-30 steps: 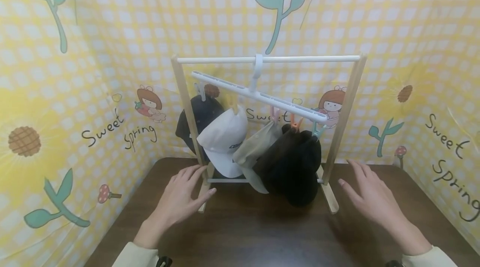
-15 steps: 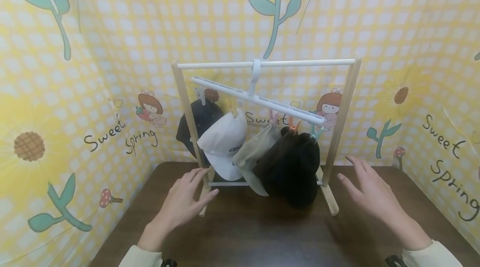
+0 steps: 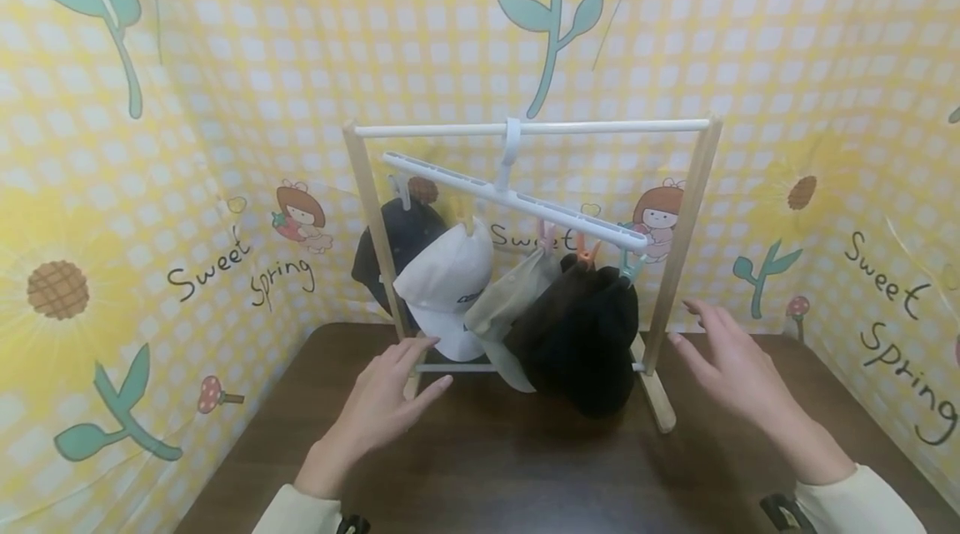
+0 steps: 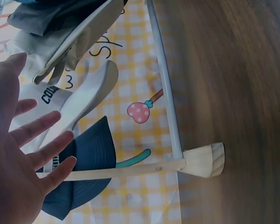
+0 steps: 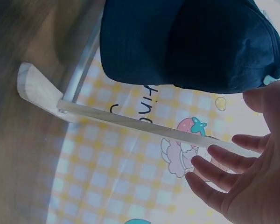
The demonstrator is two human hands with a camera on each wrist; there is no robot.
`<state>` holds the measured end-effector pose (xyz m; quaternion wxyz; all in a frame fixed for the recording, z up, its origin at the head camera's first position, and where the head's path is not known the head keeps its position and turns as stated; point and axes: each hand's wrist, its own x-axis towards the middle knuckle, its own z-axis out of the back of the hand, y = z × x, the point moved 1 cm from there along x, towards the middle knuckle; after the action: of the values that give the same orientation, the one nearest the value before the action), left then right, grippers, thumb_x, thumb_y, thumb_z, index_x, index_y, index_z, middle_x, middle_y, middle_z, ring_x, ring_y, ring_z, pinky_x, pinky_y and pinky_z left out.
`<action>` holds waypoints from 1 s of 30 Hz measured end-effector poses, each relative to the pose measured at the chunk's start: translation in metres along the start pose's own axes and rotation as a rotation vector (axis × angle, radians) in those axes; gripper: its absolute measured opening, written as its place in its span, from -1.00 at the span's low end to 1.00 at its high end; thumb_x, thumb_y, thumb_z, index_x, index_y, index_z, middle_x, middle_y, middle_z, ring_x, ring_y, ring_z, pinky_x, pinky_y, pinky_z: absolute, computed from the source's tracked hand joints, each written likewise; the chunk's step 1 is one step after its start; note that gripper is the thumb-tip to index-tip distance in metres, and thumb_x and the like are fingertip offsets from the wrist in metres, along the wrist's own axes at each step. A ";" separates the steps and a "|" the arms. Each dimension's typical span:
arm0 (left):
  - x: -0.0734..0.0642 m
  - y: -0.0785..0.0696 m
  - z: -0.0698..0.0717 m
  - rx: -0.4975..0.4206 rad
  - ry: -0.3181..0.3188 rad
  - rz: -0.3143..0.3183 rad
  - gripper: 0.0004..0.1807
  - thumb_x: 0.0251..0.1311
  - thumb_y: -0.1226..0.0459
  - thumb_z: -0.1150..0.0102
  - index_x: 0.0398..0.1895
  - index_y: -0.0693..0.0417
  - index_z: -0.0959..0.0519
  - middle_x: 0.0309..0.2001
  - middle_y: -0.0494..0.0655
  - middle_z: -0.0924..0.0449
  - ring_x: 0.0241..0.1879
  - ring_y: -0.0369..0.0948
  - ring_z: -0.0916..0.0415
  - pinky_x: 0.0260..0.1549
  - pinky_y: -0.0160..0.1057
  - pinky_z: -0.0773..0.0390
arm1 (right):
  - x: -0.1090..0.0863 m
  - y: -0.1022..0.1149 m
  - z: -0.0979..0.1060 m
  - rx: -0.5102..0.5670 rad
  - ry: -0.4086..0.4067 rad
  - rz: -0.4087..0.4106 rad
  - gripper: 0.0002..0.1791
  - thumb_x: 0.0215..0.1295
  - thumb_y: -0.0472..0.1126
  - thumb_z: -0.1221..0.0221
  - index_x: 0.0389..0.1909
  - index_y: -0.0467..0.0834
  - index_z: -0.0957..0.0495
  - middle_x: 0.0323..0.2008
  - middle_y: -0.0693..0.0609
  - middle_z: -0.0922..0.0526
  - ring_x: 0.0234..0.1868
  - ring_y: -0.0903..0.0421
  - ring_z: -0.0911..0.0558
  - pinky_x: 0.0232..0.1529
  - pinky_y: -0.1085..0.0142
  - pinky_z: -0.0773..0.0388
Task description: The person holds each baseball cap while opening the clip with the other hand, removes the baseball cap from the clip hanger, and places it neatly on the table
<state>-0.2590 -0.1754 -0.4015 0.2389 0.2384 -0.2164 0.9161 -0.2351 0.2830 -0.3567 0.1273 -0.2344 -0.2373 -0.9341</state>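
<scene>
Several caps hang by coloured clips from a slanting white hanger (image 3: 517,199), hooked on the top bar of a wooden rack (image 3: 678,242). From left to right come a dark hat (image 3: 401,238), a white cap (image 3: 450,280), a beige cap (image 3: 517,288) and dark caps, with a black cap (image 3: 600,342) nearest the right. My left hand (image 3: 386,401), fingers spread and holding nothing, is by the rack's left foot, below the white cap. Beyond the right post, my right hand (image 3: 731,367) is also spread and empty, its fingertips beside the post.
The rack stands on a dark brown table (image 3: 525,476). A yellow checked cloth (image 3: 225,101) with printed flowers covers the walls behind and at both sides. A thin lower bar (image 3: 457,367) joins the rack's feet (image 3: 660,405).
My left hand has shifted right, now covering part of the rack's left foot. My right hand has moved slightly up and left toward the right post. The caps and hanger hang as before.
</scene>
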 end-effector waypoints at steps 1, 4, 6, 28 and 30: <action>0.001 -0.001 -0.001 -0.002 0.003 -0.001 -0.34 0.32 -0.22 -0.21 0.35 -0.09 -0.50 0.23 -0.16 -0.57 0.22 -0.08 -0.52 0.09 0.13 -0.53 | 0.000 0.001 0.001 -0.001 0.000 0.002 -0.37 0.58 0.04 -0.06 0.44 -0.30 -0.24 0.26 -0.34 -0.46 0.19 -0.39 -0.51 -0.07 -0.38 -0.47; 0.002 -0.005 -0.002 0.001 0.006 -0.009 -0.35 0.32 -0.22 -0.21 0.35 -0.10 -0.50 0.24 -0.16 -0.57 0.22 -0.09 -0.52 0.09 0.12 -0.54 | 0.003 0.003 0.003 -0.001 0.003 0.003 -0.36 0.58 0.05 -0.05 0.44 -0.29 -0.24 0.27 -0.34 -0.45 0.19 -0.39 -0.50 -0.06 -0.38 -0.47; 0.003 -0.006 -0.003 0.000 0.004 -0.017 -0.35 0.33 -0.21 -0.20 0.35 -0.10 -0.50 0.23 -0.17 -0.57 0.21 -0.10 -0.53 0.08 0.11 -0.54 | 0.005 0.004 0.005 0.002 0.006 0.003 -0.36 0.57 0.04 -0.06 0.44 -0.29 -0.24 0.27 -0.35 -0.44 0.20 -0.39 -0.50 -0.06 -0.38 -0.47; 0.004 -0.013 -0.009 -0.015 0.014 -0.004 -0.40 0.35 -0.21 -0.18 0.33 -0.16 -0.52 0.20 -0.19 -0.62 0.30 -0.01 -0.50 0.14 0.17 -0.51 | 0.018 0.018 0.011 0.018 -0.032 0.041 -0.40 0.56 0.02 -0.07 0.41 -0.29 -0.29 0.22 -0.34 -0.50 0.17 -0.38 -0.53 0.04 -0.33 -0.46; 0.004 -0.015 -0.010 -0.027 0.018 -0.006 -0.41 0.35 -0.20 -0.19 0.32 -0.15 -0.52 0.18 -0.20 -0.63 0.28 -0.03 -0.51 0.13 0.17 -0.52 | 0.018 0.019 0.010 0.018 -0.032 0.042 -0.39 0.56 0.01 -0.08 0.41 -0.30 -0.29 0.23 -0.34 -0.50 0.17 -0.36 -0.53 0.05 -0.32 -0.47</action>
<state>-0.2573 -0.1574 -0.4028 0.2465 0.2277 -0.2258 0.9146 -0.2404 0.2697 -0.3322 0.1453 -0.2534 -0.2427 -0.9251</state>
